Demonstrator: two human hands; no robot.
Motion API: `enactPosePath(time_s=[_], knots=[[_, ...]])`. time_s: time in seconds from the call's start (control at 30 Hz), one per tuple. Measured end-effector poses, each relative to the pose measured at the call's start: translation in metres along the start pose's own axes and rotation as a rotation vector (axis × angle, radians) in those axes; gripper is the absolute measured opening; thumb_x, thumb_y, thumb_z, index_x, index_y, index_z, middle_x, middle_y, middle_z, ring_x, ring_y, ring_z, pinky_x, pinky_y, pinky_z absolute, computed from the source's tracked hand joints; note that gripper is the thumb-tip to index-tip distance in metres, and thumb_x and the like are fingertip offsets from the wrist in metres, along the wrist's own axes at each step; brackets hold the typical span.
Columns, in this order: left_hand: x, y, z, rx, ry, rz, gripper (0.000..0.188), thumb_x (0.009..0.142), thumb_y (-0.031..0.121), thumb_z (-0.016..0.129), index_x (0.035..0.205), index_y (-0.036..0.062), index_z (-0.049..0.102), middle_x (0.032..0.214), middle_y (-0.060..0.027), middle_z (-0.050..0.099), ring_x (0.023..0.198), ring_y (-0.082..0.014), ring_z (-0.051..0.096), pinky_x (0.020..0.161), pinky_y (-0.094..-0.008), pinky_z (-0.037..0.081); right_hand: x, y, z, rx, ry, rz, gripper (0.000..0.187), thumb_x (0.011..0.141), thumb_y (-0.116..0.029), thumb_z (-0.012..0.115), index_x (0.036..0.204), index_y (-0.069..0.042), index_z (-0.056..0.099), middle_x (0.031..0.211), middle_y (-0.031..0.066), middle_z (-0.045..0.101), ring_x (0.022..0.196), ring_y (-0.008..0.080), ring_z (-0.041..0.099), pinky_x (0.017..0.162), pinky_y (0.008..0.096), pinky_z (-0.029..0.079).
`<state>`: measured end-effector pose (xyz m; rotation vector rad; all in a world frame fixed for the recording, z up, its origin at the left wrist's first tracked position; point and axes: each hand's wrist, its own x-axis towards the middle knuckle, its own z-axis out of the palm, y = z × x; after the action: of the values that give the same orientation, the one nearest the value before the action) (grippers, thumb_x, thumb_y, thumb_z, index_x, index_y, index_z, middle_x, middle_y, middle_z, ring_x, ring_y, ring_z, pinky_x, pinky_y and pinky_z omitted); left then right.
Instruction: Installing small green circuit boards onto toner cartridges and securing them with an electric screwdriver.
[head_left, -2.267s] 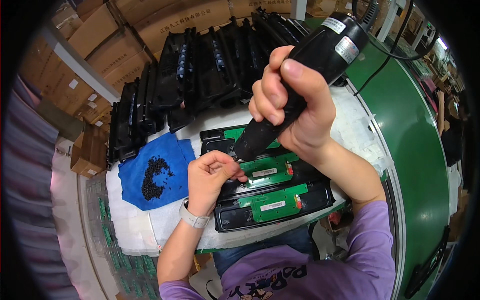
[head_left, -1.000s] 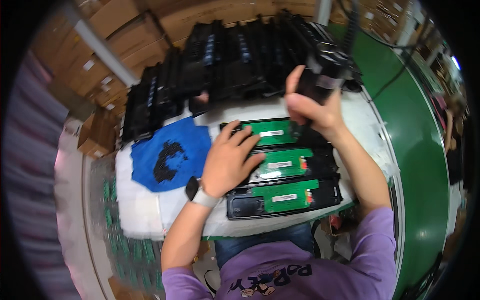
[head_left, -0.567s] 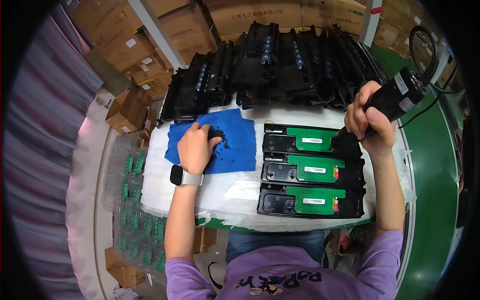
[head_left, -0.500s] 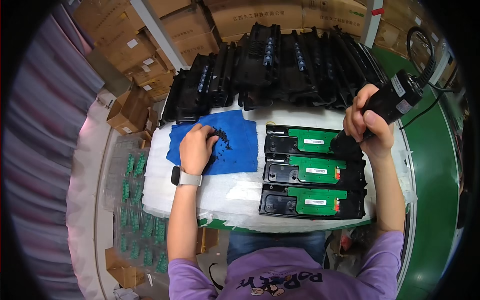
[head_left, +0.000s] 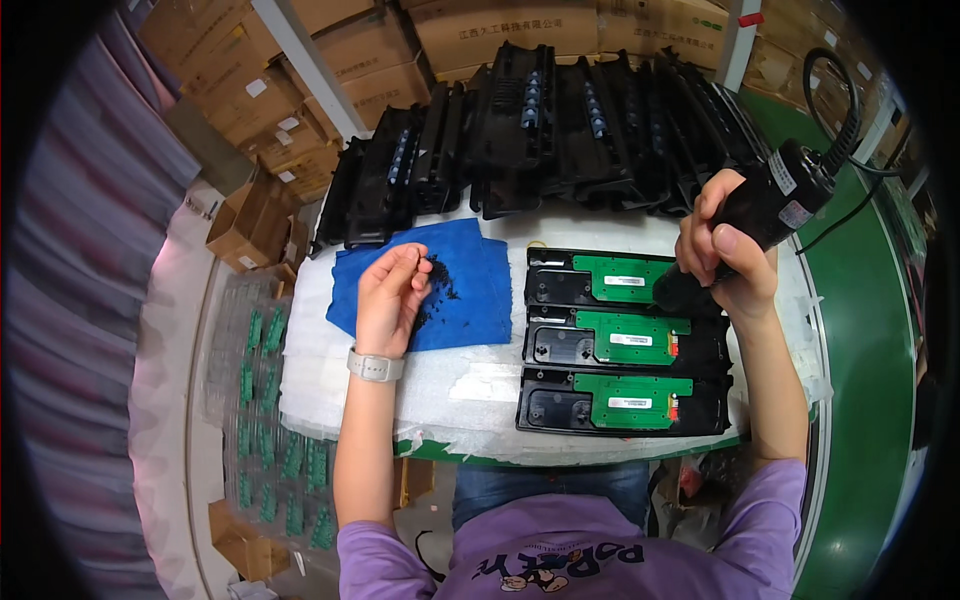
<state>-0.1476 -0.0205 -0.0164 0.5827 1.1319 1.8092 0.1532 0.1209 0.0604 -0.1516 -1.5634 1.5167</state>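
Observation:
My left hand (head_left: 388, 300) is raised over a blue cloth (head_left: 480, 285), palm turned partly up, thumb and fingertips pinched together. Whatever they hold is too small to make out. Beside the fingers, a loose heap of tiny black screws (head_left: 441, 280) lies on the cloth. My right hand (head_left: 733, 245) grips a black corded electric screwdriver (head_left: 768, 200), tilted with its nose down and left over the farthest of three black plastic housings (head_left: 560, 400). Each housing carries a green circuit board (head_left: 640, 342) with a white label. The tool's tip is hard to see against the black plastic.
Black plastic housings (head_left: 510, 140) stand stacked along the table's far side. Left of the table are clear trays of small green boards (head_left: 268, 400). Cardboard boxes (head_left: 510, 35) are piled behind. The screwdriver's cable (head_left: 850, 125) loops at the right.
My left hand has lifted off the screw heap and turned its palm upward, fingertips still pinched. The screwdriver has shifted slightly left and down in my right hand.

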Motion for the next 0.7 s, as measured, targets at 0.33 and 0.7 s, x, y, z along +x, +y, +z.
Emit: enactPosePath(time_s=[0.33,0.7], knots=[[-0.020,-0.022,0.084,-0.284,-0.345,-0.354,0.016,0.092,0.011,0.047,0.087,-0.0023,0.054,0.075,-0.0061,0.054,0.060,-0.0078,0.042,0.052,-0.0208,0.038,-0.002,-0.020,0.009,0.237,-0.018,-0.205,0.025,0.078,-0.019,0.054,0.093,-0.002,0.042,0.055,0.0028,0.041,0.042,0.0117,0.039,0.044,0.0263,0.035],[-0.045,-0.043,0.131,-0.120,-0.488,-0.386,0.015,0.089,0.011,0.054,0.097,-0.0015,0.058,0.081,-0.0065,0.058,0.059,-0.0057,0.041,0.055,-0.0187,0.036,-0.016,-0.035,0.011,0.343,-0.083,-0.366,0.033,0.085,-0.033,0.054,0.101,-0.007,0.043,0.061,-0.0006,0.045,0.046,0.0098,0.043,0.056,0.0280,0.042]])
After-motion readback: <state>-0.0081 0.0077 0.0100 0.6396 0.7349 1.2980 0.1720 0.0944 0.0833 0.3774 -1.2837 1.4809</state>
